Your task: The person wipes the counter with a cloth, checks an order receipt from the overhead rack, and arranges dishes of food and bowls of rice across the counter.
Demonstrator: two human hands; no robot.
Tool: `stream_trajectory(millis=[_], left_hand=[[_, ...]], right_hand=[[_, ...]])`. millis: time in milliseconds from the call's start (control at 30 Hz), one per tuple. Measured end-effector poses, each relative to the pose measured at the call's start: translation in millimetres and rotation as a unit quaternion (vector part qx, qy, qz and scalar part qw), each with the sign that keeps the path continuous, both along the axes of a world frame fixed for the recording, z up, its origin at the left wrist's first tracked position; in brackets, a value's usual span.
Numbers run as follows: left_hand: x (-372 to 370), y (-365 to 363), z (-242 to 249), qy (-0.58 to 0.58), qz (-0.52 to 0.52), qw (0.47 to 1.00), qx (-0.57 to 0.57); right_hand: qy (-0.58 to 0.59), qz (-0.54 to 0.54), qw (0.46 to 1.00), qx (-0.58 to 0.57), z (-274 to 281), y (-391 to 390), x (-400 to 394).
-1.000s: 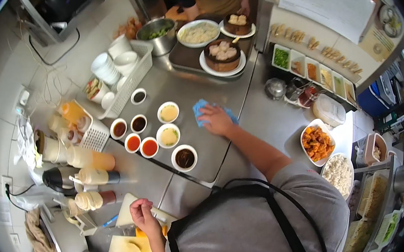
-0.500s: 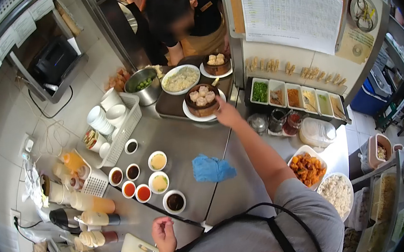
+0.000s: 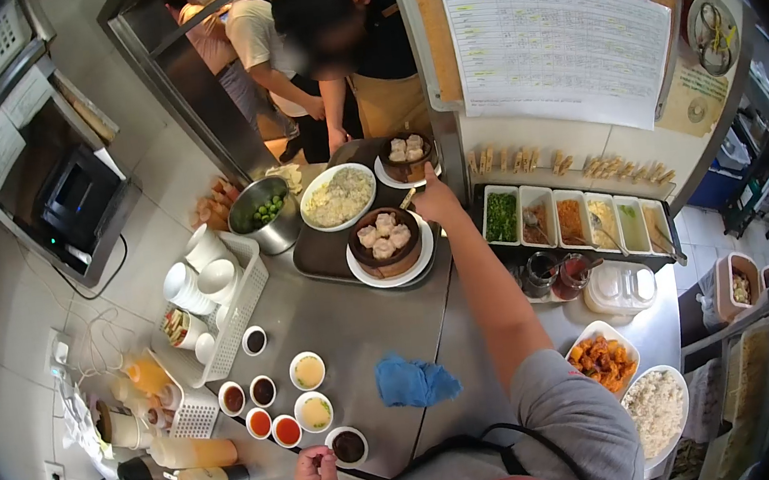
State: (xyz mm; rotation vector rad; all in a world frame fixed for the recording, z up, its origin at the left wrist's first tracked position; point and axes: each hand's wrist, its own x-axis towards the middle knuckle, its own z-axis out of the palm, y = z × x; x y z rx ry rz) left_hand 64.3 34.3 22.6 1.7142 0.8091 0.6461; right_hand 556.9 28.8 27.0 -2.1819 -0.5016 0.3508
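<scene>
My right hand (image 3: 435, 200) reaches to the right edge of a dark tray (image 3: 312, 250), its index finger stretched toward a steamer basket of dumplings (image 3: 406, 149) at the back. Nearer me on the tray, a second steamer basket (image 3: 386, 243) sits on a white plate, beside a bowl of rice (image 3: 338, 197). Low in the view, my left hand (image 3: 316, 475) hovers with curled fingers next to a small cup of dark sauce (image 3: 348, 447); whether it holds anything is too small to tell.
Several sauce cups (image 3: 307, 370) and a blue cloth (image 3: 415, 381) lie on the steel counter. A topping rack (image 3: 571, 216) and jars stand right, bottles (image 3: 195, 451) left. A person in dark clothing (image 3: 381, 41) stands behind the tray.
My right hand has moved from the nearer steamer toward the rear one. The camera view has shifted, and another person in a light shirt now shows more fully behind the counter.
</scene>
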Motion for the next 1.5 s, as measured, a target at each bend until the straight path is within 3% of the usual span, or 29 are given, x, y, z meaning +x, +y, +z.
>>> stream_trajectory(millis=[133, 233, 300, 367, 467, 500, 600, 667, 733, 800, 900, 1000, 1067, 1500], left_hand=[[13.7, -0.4, 5.9, -0.009, 0.011, 1.000, -0.011], [17.4, 7.9, 13.5, 0.050, -0.112, 0.972, 0.201], [18.9, 4.6, 14.8, 0.085, -0.118, 0.963, 0.225], [18.9, 0.5, 19.7, 0.092, -0.123, 0.963, 0.221], [4.7, -5.6, 14.0, 0.031, -0.107, 0.976, 0.187], [-4.9, -6.4, 2.7, 0.004, -0.098, 0.986, 0.137], [-29.1, -12.8, -0.4, 0.007, -0.088, 0.990, 0.108], [-48.3, -18.4, -5.4, 0.010, -0.073, 0.993, 0.094], [-65.7, -18.7, -7.5, 0.014, -0.069, 0.991, 0.111], [-84.3, -18.7, -13.9, -0.004, -0.036, 0.994, 0.104], [-114.4, -21.5, -25.5, -0.018, 0.021, 0.997, 0.078], [-129.8, -17.9, -27.7, -0.028, 0.057, 0.995, 0.076], [-136.6, -18.0, -29.0, -0.046, 0.074, 0.995, 0.046], [-139.2, 14.7, -35.2, -0.021, 0.196, 0.980, 0.039]], right_hand=[[-0.007, -0.052, 0.993, 0.104, 9.1, -10.9, -17.0], [-0.030, 0.042, 0.983, 0.177, -9.5, -14.2, -64.6], [0.035, 0.188, 0.963, 0.191, -44.6, -18.0, -117.6], [0.087, 0.425, 0.898, 0.071, -50.7, -39.4, -175.2], [-0.133, 0.504, 0.853, -0.033, -92.8, -74.9, -259.2], [-0.171, 0.451, 0.870, -0.102, -86.3, -84.6, -280.4], [-0.247, 0.378, 0.890, -0.061, -138.1, -85.9, -283.1], [-0.247, 0.280, 0.926, -0.056, -148.8, -75.4, -255.5], [-0.307, 0.224, 0.924, 0.036, -149.2, -65.8, -202.5], [-0.274, 0.077, 0.955, -0.081, -115.1, -62.9, -189.1], [-0.307, -0.005, 0.944, -0.124, -149.0, -39.5, -187.8], [-0.323, 0.135, 0.920, -0.178, -148.7, -14.4, -222.1], [-0.304, 0.185, 0.923, -0.145, -152.1, 8.7, -238.6], [-0.261, 0.297, 0.917, -0.061, -152.6, 198.5, -207.9]])
